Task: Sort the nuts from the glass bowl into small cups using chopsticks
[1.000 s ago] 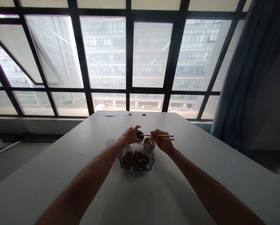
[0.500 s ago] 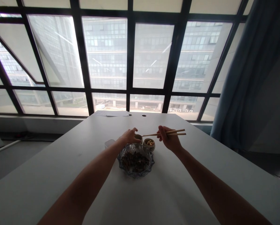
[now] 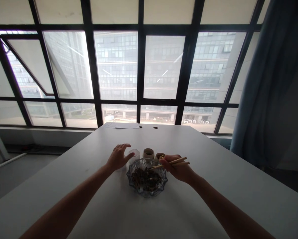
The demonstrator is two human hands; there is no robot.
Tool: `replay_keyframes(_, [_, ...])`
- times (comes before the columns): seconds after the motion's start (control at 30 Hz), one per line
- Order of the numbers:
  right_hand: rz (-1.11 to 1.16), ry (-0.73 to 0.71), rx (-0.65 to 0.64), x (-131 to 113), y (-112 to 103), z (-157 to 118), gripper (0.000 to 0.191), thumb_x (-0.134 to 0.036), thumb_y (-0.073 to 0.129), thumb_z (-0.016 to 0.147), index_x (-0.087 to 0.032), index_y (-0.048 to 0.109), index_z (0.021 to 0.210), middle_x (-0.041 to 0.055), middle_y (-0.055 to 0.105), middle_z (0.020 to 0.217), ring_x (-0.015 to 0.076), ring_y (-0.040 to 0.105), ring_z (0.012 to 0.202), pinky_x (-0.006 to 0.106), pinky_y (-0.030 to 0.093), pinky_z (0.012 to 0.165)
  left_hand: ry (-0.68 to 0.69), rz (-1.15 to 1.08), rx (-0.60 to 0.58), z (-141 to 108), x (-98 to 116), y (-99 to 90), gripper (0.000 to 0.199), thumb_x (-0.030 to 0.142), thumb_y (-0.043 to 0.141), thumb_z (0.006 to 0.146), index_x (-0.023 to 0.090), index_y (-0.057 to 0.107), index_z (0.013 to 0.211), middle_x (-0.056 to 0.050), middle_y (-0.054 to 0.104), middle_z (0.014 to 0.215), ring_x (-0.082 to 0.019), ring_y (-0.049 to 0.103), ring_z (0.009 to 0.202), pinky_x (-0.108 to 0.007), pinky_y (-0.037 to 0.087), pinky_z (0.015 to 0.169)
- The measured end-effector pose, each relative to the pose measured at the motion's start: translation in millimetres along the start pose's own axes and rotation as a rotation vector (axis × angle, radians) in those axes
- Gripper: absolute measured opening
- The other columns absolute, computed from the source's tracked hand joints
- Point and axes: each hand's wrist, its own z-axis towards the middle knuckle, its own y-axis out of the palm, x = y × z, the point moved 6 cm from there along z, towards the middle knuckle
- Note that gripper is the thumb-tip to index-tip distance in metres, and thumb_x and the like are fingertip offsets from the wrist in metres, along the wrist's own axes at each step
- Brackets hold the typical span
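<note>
My right hand [image 3: 176, 169] is closed on a pair of wooden chopsticks [image 3: 180, 161], whose tips reach over the far part of a scalloped glass bowl [image 3: 132, 187]. Dark brown pieces [image 3: 149, 179], too small to name, lie in that bowl. Fingers apart, my left hand [image 3: 119, 156] holds nothing and hovers beside a translucent plastic container [image 3: 136, 154]. Behind the bowl stands a small round jar [image 3: 148, 152]. To its right, a second small jar [image 3: 157, 155] with yellowish pieces in it is partly covered by my right hand.
All of this stands on a long white table [image 3: 101, 199]. Sheets of paper [image 3: 122, 125] lie at its far end, near two dark round holes. Large windows rise beyond the table, and a blue curtain [image 3: 258, 99] hangs at the right.
My left hand has let go of the middle jar and moved left to the plastic container. My right hand has brought the chopsticks down and left, over the glass bowl.
</note>
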Motion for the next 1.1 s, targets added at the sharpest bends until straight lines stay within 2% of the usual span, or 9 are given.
replay_keyframes(0.13, [0.063, 0.071, 0.047, 15.0, 4.5, -3.3, 0.049, -0.056, 0.052, 0.094, -0.021, 0.058, 0.060, 0.0005, 0.061, 0.051, 0.0132, 0.056, 0.045, 0.024, 0.043, 0.045, -0.133, -0.019, 0.093, -28.0, -28.8, -4.2, 0.057, 0.057, 0.061, 0.083, 0.020, 0.056, 0.126, -0.014, 0.062, 0.133, -0.033, 0.055, 0.127, -0.051, 0.042, 0.108])
replay_keyframes(0.27, [0.193, 0.225, 0.175, 35.3, 2.6, -7.6, 0.051, -0.066, 0.055, 0.088, -0.021, 0.060, 0.063, 0.0011, 0.062, 0.050, 0.0140, 0.056, 0.041, 0.024, 0.044, 0.039, -0.247, -0.079, 0.118, -48.5, -50.6, 7.9, 0.071, 0.058, 0.068, 0.074, 0.020, 0.050, 0.132, -0.016, 0.059, 0.137, -0.035, 0.055, 0.128, -0.052, 0.045, 0.106])
replay_keyframes(0.37, [0.255, 0.284, 0.246, 45.7, -1.0, -12.2, 0.054, -0.070, 0.058, 0.083, -0.020, 0.062, 0.064, 0.0012, 0.063, 0.049, 0.0140, 0.056, 0.039, 0.025, 0.044, 0.038, -0.296, -0.151, 0.117, -57.1, -59.5, 17.5, 0.075, 0.056, 0.071, 0.071, 0.023, 0.046, 0.134, -0.015, 0.057, 0.138, -0.033, 0.054, 0.129, -0.050, 0.046, 0.106])
replay_keyframes(0.47, [0.240, 0.282, 0.251, 47.6, -3.1, -16.4, 0.054, -0.070, 0.058, 0.084, -0.019, 0.062, 0.063, 0.0020, 0.063, 0.049, 0.0143, 0.057, 0.040, 0.025, 0.045, 0.039, -0.342, -0.201, 0.085, -60.9, -62.4, 23.9, 0.079, 0.054, 0.072, 0.071, 0.022, 0.042, 0.136, -0.015, 0.058, 0.137, -0.032, 0.056, 0.127, -0.048, 0.046, 0.105])
replay_keyframes(0.57, [0.165, 0.224, 0.195, 40.9, 0.5, -18.8, 0.052, -0.065, 0.055, 0.088, -0.020, 0.062, 0.062, 0.0030, 0.064, 0.051, 0.0153, 0.059, 0.043, 0.026, 0.046, 0.043, -0.371, -0.214, 0.054, -61.9, -61.8, 26.3, 0.081, 0.053, 0.071, 0.072, 0.018, 0.039, 0.138, -0.017, 0.060, 0.134, -0.032, 0.059, 0.123, -0.047, 0.048, 0.102])
replay_keyframes(0.73, [0.058, 0.118, 0.181, 27.0, 10.6, -22.8, 0.051, -0.057, 0.048, 0.095, -0.022, 0.059, 0.060, 0.0024, 0.060, 0.049, 0.0158, 0.057, 0.043, 0.028, 0.045, 0.045, -0.413, -0.206, 0.058, -63.1, -63.7, 26.8, 0.078, 0.053, 0.070, 0.073, 0.021, 0.039, 0.137, -0.013, 0.068, 0.121, -0.031, 0.066, 0.112, -0.046, 0.052, 0.095])
replay_keyframes(0.93, [-0.098, -0.022, 0.153, 9.8, 19.8, -30.2, 0.051, -0.051, 0.052, 0.095, -0.022, 0.050, 0.052, -0.0017, 0.048, 0.045, 0.0104, 0.039, 0.039, 0.026, 0.033, 0.043, -0.466, -0.266, 0.041, -62.8, -64.9, 24.5, 0.078, 0.052, 0.074, 0.069, 0.017, 0.045, 0.132, -0.014, 0.071, 0.114, -0.030, 0.069, 0.104, -0.042, 0.054, 0.091])
replay_keyframes(1.03, [-0.036, 0.020, 0.184, 11.0, 20.8, -33.9, 0.054, -0.057, 0.053, 0.092, -0.022, 0.051, 0.052, -0.0008, 0.050, 0.045, 0.0109, 0.041, 0.039, 0.026, 0.035, 0.042, -0.465, -0.262, 0.019, -61.5, -61.9, 21.5, 0.071, 0.053, 0.076, 0.067, 0.017, 0.051, 0.124, -0.013, 0.072, 0.110, -0.031, 0.069, 0.104, -0.039, 0.054, 0.088])
replay_keyframes(1.1, [0.057, 0.117, 0.276, 19.9, 17.9, -36.5, 0.055, -0.064, 0.052, 0.091, -0.022, 0.056, 0.056, 0.0015, 0.055, 0.046, 0.0130, 0.047, 0.039, 0.026, 0.039, 0.041, -0.456, -0.262, 0.010, -60.9, -59.8, 20.1, 0.067, 0.052, 0.076, 0.067, 0.018, 0.053, 0.120, -0.012, 0.073, 0.108, -0.031, 0.070, 0.103, -0.038, 0.054, 0.087])
